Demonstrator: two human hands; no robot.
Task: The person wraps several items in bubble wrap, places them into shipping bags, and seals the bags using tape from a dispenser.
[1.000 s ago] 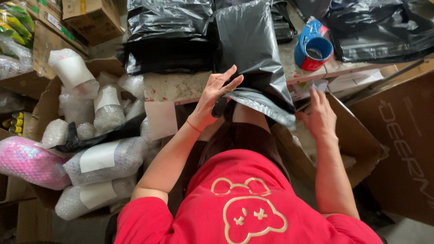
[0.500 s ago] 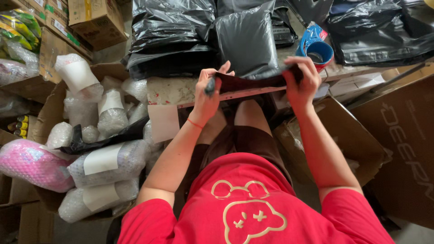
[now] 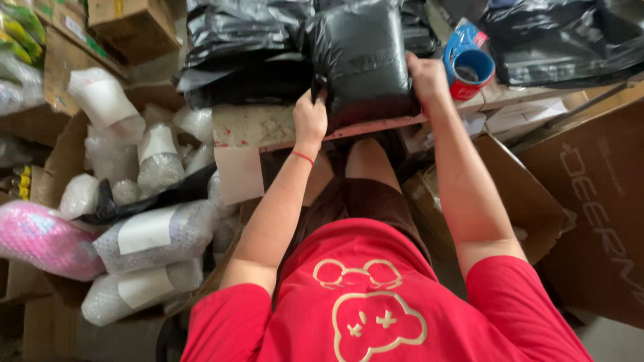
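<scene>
The black plastic parcel (image 3: pixel 362 57) that was being folded over at the worktop (image 3: pixel 255 126) edge half a second ago now lies pushed further onto it, sealed side down. The left hand (image 3: pixel 310 121) grips its near left corner while the right hand (image 3: pixel 426 77) clasps its right edge, beside the blue tape roll (image 3: pixel 467 64).

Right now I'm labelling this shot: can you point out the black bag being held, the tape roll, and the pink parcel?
Black bag (image 3: pixel 362 57): head view, middle of its front face.
Tape roll (image 3: pixel 469 67): head view, blue rim of the roll.
Pink parcel (image 3: pixel 43 238): head view, middle of its bubble-wrapped side.
</scene>
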